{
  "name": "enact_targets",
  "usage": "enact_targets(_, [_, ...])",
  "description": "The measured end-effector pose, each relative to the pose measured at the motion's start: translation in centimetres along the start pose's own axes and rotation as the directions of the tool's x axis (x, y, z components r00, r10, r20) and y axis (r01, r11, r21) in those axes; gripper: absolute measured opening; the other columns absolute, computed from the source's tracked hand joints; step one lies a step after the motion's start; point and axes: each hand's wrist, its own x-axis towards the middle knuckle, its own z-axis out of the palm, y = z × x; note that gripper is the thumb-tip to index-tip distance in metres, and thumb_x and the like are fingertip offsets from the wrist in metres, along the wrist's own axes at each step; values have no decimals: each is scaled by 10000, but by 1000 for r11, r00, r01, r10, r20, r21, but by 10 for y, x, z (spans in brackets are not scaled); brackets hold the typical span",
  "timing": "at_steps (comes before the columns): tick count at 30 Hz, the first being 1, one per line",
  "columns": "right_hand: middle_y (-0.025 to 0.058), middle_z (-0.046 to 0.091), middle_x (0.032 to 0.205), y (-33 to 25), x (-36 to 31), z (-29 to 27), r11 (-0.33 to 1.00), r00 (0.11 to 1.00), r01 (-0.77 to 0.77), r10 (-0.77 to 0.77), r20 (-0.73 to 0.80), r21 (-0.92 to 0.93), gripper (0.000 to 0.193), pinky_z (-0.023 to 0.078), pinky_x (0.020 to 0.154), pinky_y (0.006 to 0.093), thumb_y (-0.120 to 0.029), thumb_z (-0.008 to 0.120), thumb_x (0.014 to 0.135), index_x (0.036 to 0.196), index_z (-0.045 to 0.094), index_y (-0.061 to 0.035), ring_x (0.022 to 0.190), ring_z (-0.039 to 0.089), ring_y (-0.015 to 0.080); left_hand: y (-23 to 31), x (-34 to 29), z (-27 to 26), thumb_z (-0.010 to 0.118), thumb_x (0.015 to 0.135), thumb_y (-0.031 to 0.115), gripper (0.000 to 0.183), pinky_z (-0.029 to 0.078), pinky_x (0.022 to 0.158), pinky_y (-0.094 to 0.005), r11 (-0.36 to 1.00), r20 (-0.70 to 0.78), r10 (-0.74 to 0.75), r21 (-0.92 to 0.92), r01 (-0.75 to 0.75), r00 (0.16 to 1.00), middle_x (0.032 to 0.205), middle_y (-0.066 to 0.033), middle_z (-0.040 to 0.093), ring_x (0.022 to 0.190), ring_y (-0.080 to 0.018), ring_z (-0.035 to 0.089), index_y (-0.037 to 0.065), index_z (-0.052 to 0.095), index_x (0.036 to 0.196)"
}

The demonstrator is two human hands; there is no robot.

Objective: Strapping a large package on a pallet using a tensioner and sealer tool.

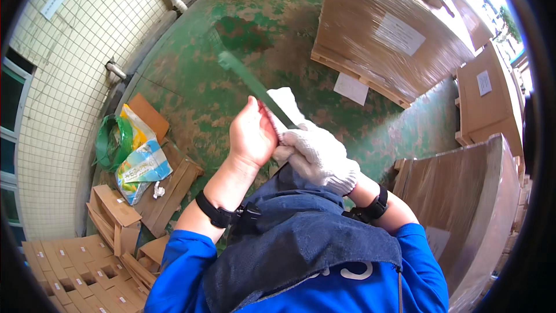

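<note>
Two hands meet in front of the body: a bare left hand (253, 130) and a right hand (321, 159) in a white knitted glove. The gloved fingers are clamped on a green strap (252, 78), whose near end drops out of sight among them; it slants up and leftward over the green floor (191, 90), its far tip smeared by blur. A piece of white fabric (282, 101) juts up between the hands, its lower part covered, so its shape is unclear. I cannot tell whether the left fingers grip it, since their inner side is hidden. At left, a green coil (113, 142) sits partly behind a printed bag (145, 168). Flat cartons (75, 272) are cut off at lower left, and film dulls the wrapped load (394, 17) at upper right.
</note>
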Motion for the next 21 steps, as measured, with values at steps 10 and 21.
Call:
enact_targets(10, [93, 716, 902, 220, 203, -1, 997, 943, -47, 26, 330, 56, 286, 571, 652, 470, -202, 662, 894, 1178, 671, -167, 711, 705, 338, 66, 284, -63, 628, 897, 173, 74, 538, 789, -405, -859, 179, -233, 423, -289, 956, 874, -36, 670, 934, -228, 659, 122, 682, 905])
enact_targets(21, [121, 681, 950, 371, 392, -70, 981, 956, -63, 6, 295, 183, 204, 558, 715, 442, -179, 719, 842, 1033, 697, -112, 803, 689, 351, 113, 550, -22, 639, 766, 209, 183, 427, 610, -294, -111, 502, 112, 864, -491, 858, 831, -56, 569, 760, -194, 533, 33, 680, 791])
